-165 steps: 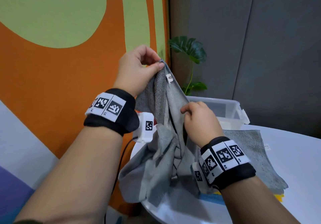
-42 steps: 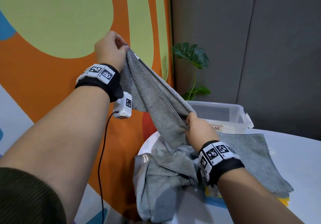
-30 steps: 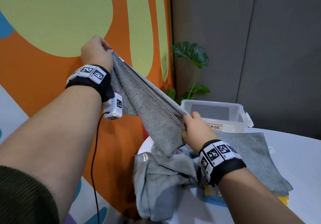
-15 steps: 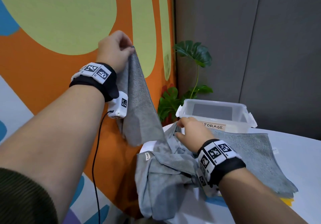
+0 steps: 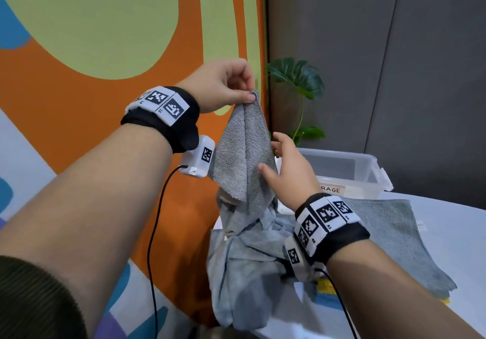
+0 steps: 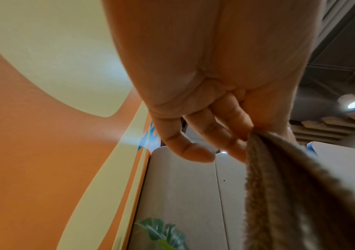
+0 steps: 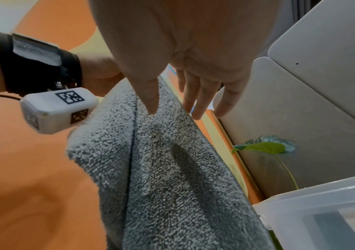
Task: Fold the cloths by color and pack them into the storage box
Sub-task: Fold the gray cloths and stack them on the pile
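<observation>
The grey cloth (image 5: 243, 154) is hanging in the air just in front of the storage box (image 5: 349, 172), its top corner being pinched between thumb and fingers of the left hand (image 5: 223, 86) while its lower part is trailing into a crumpled light grey cloth (image 5: 247, 259) at the table (image 5: 447, 233) edge. The right hand (image 5: 289, 170) is reaching toward the hanging cloth with fingers straight and spread, gripping nothing. 1 more grey cloth (image 5: 389, 233) is lying flat on the table against the box front, over yellow and blue cloths whose edges are just showing, and a plant (image 5: 297, 78) is standing behind the box.
</observation>
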Motion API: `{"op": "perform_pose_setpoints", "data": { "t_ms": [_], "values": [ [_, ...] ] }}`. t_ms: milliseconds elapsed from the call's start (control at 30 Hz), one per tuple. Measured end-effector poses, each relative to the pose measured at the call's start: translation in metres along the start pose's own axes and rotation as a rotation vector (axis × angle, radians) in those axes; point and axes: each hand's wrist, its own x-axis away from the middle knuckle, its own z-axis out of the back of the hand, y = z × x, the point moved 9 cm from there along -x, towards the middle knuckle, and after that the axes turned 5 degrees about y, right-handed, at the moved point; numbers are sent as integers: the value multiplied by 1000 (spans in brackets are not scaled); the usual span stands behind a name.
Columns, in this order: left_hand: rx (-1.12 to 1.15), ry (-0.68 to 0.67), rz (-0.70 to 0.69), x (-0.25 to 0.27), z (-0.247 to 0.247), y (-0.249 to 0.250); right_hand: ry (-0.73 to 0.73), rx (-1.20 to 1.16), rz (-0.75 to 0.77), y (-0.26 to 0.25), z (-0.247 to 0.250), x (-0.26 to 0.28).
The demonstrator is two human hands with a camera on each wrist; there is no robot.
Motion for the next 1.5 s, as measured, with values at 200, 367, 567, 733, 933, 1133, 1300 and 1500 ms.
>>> {"op": "perform_pose_setpoints", "data": {
  "t_ms": [200, 367, 567, 733, 933, 1133, 1300, 1500],
  "values": [
    [-36, -42, -12, 1, -7, 11, 64, 44, 25, -2, 8, -1],
    [-23, -100, -9, 3, -14, 18, -6, 2, 136, -16, 0, -1],
    [-27, -113, -2, 7, -16, 25, -55, 241, 129, -15, -6, -1],
    [75, -77, -14, 9, -3, 35, -105, 297, 52, -1, -9, 1],
    [140, 26, -10, 10, 13, 33, -189, 387, 28, 3, -12, 4],
    [-42, 152, 61, 5, 33, 6, -249, 508, -95, 29, -17, 7],
    [-179, 382, 161, 8, 64, -41, -259, 606, -174, 52, -9, 7],
    [-409, 609, 278, 20, 94, -64, -270, 690, -245, 74, -8, 8]
  ]
}}
